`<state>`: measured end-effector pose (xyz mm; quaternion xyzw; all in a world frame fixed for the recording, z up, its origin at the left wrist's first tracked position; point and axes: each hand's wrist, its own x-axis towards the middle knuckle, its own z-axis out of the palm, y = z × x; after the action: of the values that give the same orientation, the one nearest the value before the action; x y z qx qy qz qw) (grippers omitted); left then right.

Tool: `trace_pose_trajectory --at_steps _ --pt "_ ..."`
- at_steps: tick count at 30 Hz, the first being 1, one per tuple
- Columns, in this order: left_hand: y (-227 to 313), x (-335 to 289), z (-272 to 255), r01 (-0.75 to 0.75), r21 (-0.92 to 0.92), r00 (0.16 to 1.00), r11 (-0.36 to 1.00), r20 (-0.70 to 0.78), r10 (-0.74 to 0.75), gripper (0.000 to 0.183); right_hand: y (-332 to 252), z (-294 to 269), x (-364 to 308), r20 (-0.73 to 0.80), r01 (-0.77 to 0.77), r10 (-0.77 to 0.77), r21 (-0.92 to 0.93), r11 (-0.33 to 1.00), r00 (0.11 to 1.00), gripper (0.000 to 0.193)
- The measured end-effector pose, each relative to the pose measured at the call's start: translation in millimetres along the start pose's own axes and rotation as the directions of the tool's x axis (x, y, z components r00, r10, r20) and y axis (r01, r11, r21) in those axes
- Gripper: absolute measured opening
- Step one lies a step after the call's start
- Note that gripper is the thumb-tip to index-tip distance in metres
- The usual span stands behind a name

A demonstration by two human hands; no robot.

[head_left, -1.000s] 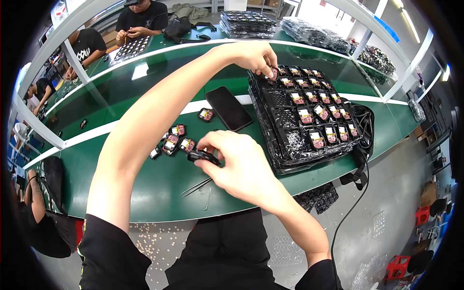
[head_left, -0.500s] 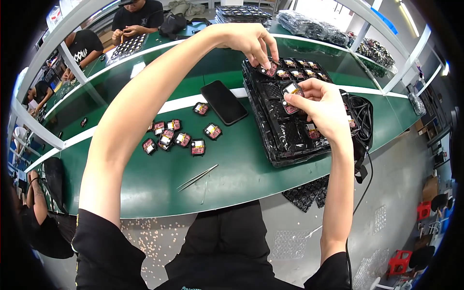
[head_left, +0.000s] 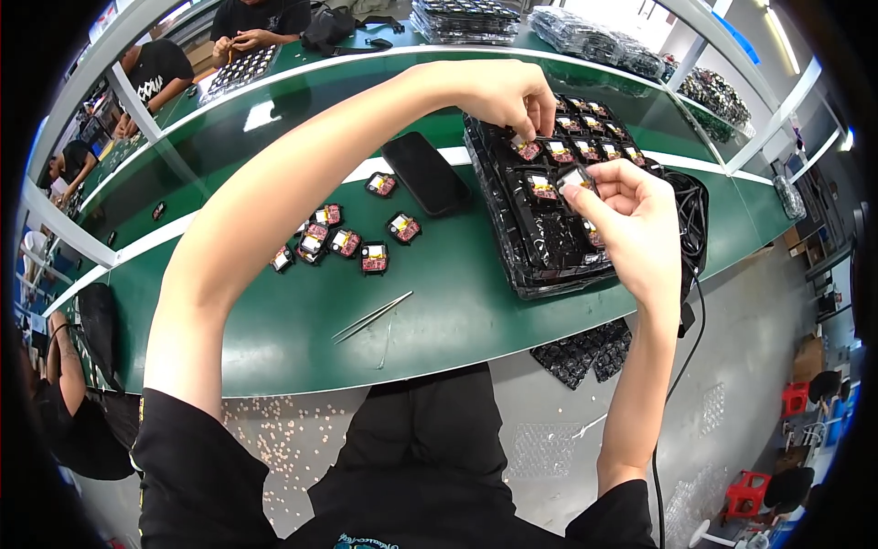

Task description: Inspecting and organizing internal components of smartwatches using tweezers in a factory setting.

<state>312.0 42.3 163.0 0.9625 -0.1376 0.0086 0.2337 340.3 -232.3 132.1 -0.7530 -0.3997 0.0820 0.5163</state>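
My left hand reaches over the back left of a black plastic tray. Its fingertips are pinched at the upper edge of a small square electronic module, black-rimmed with a red and white face, at a tray cell. My right hand has its thumb and fingers closed on another such module, partly hidden by the thumb. Just left of that one, a third module sits in the tray. More modules fill cells toward the back right. Several loose modules lie left of the tray.
A black phone lies beside the tray, and metal tweezers rest near the green table's front edge. A coiled black cable is at the tray's right. Co-workers sit across, beyond a white rail. Tray stacks stand behind.
My left hand has moved slightly right and down; the module at its fingertips is now at a tray cell. Another module now shows in the tray beside my right hand. The view shifted slightly.
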Motion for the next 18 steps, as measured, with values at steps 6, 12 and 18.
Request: trace_pose_trajectory --at_steps 6,12,18 --pt "24.8 -30.7 37.0 -0.137 0.089 0.920 0.987 -0.357 0.160 0.016 7.0 12.1 -20.0 -0.019 -0.019 0.017 -0.082 0.996 1.000 0.019" --pt "56.7 -78.4 84.5 -0.202 0.224 0.821 0.953 -0.493 0.289 0.029 14.8 13.0 -22.1 -0.075 0.030 -0.065 -0.399 0.916 0.995 0.024" --pt "88.8 -99.0 120.2 -0.128 0.367 0.803 0.921 -0.507 0.313 0.054 7.9 11.1 -32.8 -0.097 0.052 -0.086 -0.309 0.950 0.992 0.026"
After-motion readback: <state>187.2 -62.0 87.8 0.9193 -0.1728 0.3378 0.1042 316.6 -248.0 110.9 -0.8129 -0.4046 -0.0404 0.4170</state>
